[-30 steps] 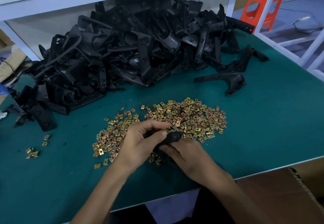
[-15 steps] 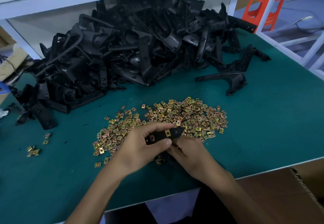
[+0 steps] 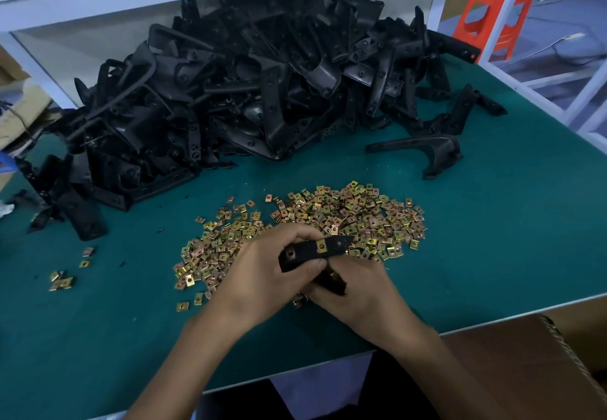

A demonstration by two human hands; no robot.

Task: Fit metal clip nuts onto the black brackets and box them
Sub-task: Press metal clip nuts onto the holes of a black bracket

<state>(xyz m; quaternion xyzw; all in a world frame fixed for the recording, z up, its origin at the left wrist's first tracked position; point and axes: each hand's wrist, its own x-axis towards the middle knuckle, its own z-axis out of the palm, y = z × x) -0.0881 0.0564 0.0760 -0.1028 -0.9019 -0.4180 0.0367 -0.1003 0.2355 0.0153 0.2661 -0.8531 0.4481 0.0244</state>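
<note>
Your left hand (image 3: 262,285) grips a black bracket (image 3: 303,253) just above the tabletop (image 3: 492,239), near the middle of the near edge. Fingers curl over its top side and the thumb presses its lower side. Your right hand (image 3: 361,301) sits under and just beside it, touching the left hand. Its fingers curl round the bracket's lower leg, but the fingertips are hidden, so that grip looks likely, not certain. The bracket's upper arm runs roughly level, pointed tip to the right. One brass-coloured clip nut (image 3: 322,246) is seated across that arm, near the tip. A coppery spot shows at the arm's left end, too small to tell more.

Loose clip nuts (image 3: 354,219) lie in a wide flat scatter across the tabletop's middle, right behind and partly under your hands. A small cluster of nuts (image 3: 62,281) lies well apart, toward the left edge. The heap of brackets (image 3: 256,91) fills the far side, from the far left corner almost to the far right corner, against the white shelf frame (image 3: 39,71). A single bracket (image 3: 423,152) lies apart from the heap, between it and the nuts, right of centre. A cardboard box (image 3: 525,373) sits off the near right corner, below the near edge. An orange stool (image 3: 492,15) stands beyond the far right corner.
</note>
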